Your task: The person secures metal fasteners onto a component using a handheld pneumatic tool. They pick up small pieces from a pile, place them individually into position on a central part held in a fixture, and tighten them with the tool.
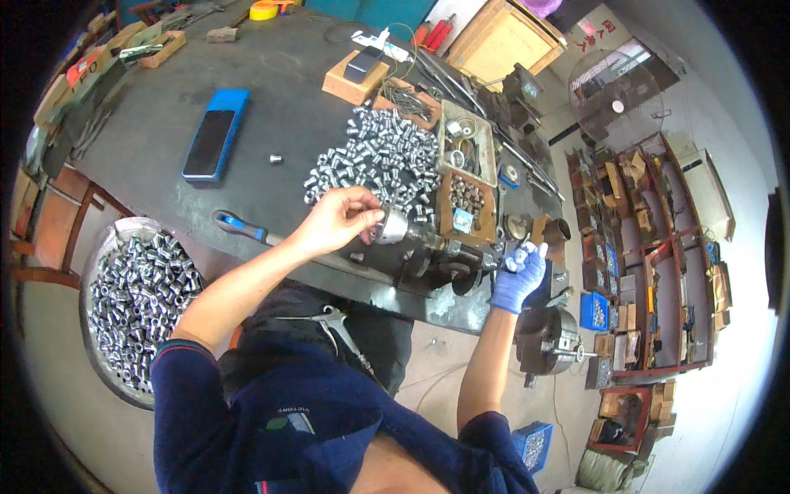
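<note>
My bare left hand (339, 221) is at the front of a round metal chuck (390, 224), thumb and fingers pinched together at its face. Whatever lies between those fingertips is too small and hidden to name. The chuck sits at the left end of a dark bench-mounted spindle (448, 262). At the spindle's right end is my right hand (522, 275), in a pale blue glove with its fingers curled. What the gloved fingers hold, if anything, is not visible. Just beyond the chuck spreads a heap of small shiny metal sleeves (378, 156).
A perforated round tray (92, 325) full of similar sleeves stands at lower left. An air blow gun (336, 323) lies across my lap. On the bench are a blue-cased phone (210, 142), a blue-handled tool (239, 226) and a parts box (448, 222). A vise-like machine (543, 337) stands right.
</note>
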Available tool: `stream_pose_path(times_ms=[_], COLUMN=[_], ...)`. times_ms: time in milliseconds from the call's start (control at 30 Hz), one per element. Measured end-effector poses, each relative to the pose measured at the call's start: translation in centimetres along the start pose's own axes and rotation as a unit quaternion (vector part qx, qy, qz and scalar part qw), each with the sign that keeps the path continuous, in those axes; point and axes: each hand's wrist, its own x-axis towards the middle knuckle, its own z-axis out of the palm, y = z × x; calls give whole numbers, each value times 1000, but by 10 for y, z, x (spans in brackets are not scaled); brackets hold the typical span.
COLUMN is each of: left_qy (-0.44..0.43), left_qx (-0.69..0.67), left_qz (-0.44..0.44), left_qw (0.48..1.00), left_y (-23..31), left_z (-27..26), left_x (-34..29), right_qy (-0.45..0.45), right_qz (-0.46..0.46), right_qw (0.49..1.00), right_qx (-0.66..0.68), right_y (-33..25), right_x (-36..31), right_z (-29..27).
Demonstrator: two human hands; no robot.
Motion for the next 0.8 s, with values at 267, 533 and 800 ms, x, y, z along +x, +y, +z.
stream_pose_path(times_ms=[267, 533, 800], left_qy=[144, 142, 174], left_qx=[-8, 62, 127], left_qz=[-43, 105, 159], left_qw=[989, 982, 963], left_y=[2, -14, -22], left_z=[26, 23, 28], left_x=[-3, -7, -3], right_qy=[-87, -47, 44], right_qz=[-46, -34, 36], right_qw=[994, 996, 980], right_qx=[-42, -65, -193], right_y=[-16, -12, 38], right_x=[-42, -26, 48], right_z=[-19, -8, -33])
